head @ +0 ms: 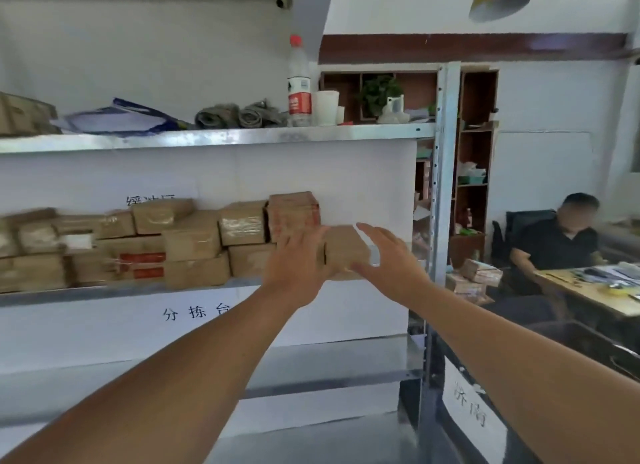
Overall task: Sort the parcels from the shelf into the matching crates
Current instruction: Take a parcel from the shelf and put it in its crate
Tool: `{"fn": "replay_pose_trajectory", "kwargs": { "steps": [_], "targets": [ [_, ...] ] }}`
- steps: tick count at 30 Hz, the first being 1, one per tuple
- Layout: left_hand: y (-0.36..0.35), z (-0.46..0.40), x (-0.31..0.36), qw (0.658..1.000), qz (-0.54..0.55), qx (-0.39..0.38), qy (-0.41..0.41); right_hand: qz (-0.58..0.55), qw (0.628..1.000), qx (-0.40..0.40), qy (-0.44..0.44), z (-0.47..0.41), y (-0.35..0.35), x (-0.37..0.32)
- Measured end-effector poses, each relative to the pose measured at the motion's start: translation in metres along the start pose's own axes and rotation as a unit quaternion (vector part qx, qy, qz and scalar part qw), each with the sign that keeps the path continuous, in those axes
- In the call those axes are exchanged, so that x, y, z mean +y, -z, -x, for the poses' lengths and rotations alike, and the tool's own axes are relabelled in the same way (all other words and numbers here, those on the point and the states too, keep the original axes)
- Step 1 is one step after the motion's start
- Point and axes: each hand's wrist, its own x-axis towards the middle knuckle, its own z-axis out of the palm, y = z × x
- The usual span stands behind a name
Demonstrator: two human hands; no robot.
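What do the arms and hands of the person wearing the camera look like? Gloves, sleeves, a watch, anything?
Both arms are bare as far as the picture shows, from the bottom edge up to the wrists, with no sleeve in view. The left hand and right hand wear no gloves. No watch, bracelet or ring shows, though the picture is somewhat blurred, so small items could be missed.

Counts: roughly a dozen brown parcels stacked on middle shelf, blur prevented an exact number. One more parcel between two hands. One bottle, one white cup, one seated person.
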Motion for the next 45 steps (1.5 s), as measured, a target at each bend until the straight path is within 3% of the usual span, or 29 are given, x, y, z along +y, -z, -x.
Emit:
{"fn": "replay_pose_trajectory", "kwargs": {
  "steps": [4, 9, 17, 22, 26, 31, 39, 45],
  "targets": [
    [0.026, 0.023, -0.027, 0.999, 0.023, -0.020, 0.019, -0.007, 1.000, -0.019, -0.014, 0.005, -0.015, -0.031],
    [0.018, 0.023, -0.030, 0.998, 0.033, -0.035, 0.027, 0.006, 0.999, -0.017, -0.036, 0.004, -0.017, -0.023],
    [-0.061, -0.030, -0.021, 0.995, 0.026, -0.076, 0.059, 0.021, 0.998, -0.042, -0.052, -0.050, -0.034, 0.057],
    [-0.117, -0.080, -0.016, 0.987, 0.046, -0.053, 0.143, -0.014, 0.995, -0.076, -0.071, -0.110, -0.056, 0.123],
    [-0.147, -0.116, -0.017, 0.978, 0.028, -0.046, 0.202, -0.078, 0.983, -0.111, -0.122, -0.159, -0.077, 0.158],
    [-0.169, -0.137, -0.020, 0.975, 0.014, -0.021, 0.220, -0.166, 0.956, -0.155, -0.185, -0.182, -0.106, 0.168],
    [-0.160, -0.131, -0.008, 0.971, 0.073, -0.077, 0.214, -0.211, 0.949, -0.101, -0.213, -0.160, -0.093, 0.164],
    [-0.125, -0.090, 0.018, 0.969, 0.195, -0.044, 0.142, -0.205, 0.957, -0.027, -0.204, -0.102, -0.046, 0.132]
  ]
}}
